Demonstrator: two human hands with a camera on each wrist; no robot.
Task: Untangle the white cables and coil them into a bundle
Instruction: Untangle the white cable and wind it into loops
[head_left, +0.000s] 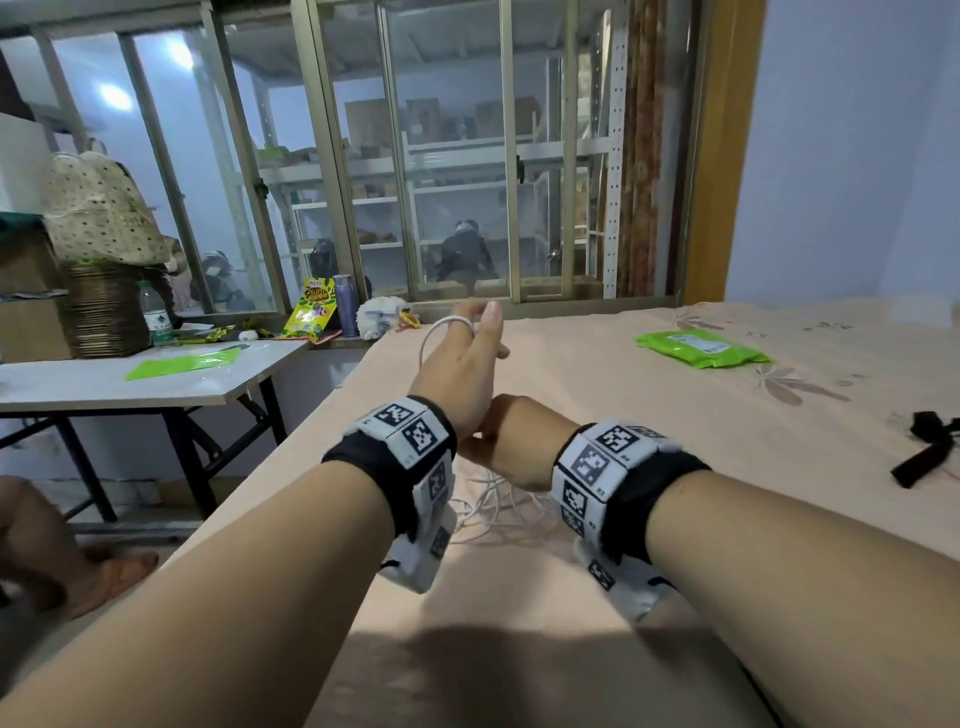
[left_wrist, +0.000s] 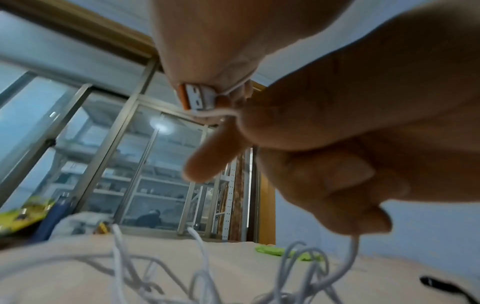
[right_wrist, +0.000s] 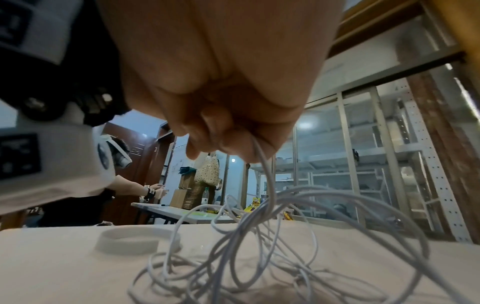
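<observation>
Two hands work above a bed (head_left: 649, 467). Left hand (head_left: 460, 364) grips a USB plug (left_wrist: 198, 98), cable looped over fingers; right hand (right_wrist: 228, 142) pinches a strand rising from tangled white cables (right_wrist: 259, 257). Best feed slack slowly, keeping loops even.

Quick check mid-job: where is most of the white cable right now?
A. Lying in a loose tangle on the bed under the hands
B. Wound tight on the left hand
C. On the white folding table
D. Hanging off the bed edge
A. The white cable lies in loose tangled loops on the bed; only one loop sits round the left hand, and the right hand pinches one strand.
</observation>
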